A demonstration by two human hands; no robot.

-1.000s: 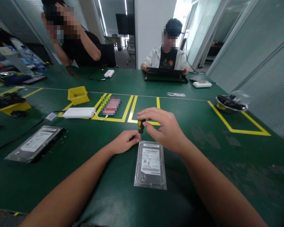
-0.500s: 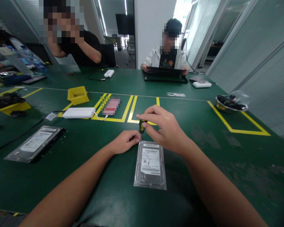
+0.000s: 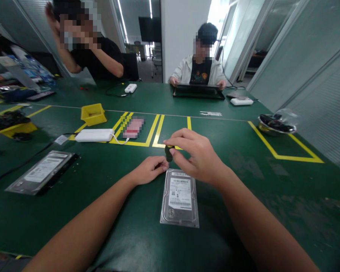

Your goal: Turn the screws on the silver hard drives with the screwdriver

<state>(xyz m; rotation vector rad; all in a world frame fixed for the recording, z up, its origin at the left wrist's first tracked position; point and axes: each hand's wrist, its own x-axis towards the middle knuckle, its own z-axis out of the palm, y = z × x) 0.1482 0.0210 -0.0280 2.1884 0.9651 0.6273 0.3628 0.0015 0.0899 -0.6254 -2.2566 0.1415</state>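
A silver hard drive [image 3: 180, 198] with a white label lies flat on the green table in front of me. Over its far left corner, my right hand [image 3: 194, 153] grips the short black and yellow handle of a screwdriver [image 3: 169, 153], thumb and fingers around it. The handle stands upright; its shaft and tip are hard to see. My left hand [image 3: 151, 170] rests on the table at that same corner with its fingers curled together, fingertips just below the handle. What they pinch, if anything, is hidden.
Another hard drive [image 3: 42, 172] lies to the left, beside a black cable. Further back are a white power strip [image 3: 95, 135], a pink phone [image 3: 133, 127] and a yellow bin [image 3: 93, 114]. A metal bowl [image 3: 277, 124] of dark parts stands right. Two people sit opposite.
The screwdriver handle has turned in my right hand, showing less yellow, and has shifted slightly left. My left hand and the hard drive stay put. A person opposite has raised a hand.
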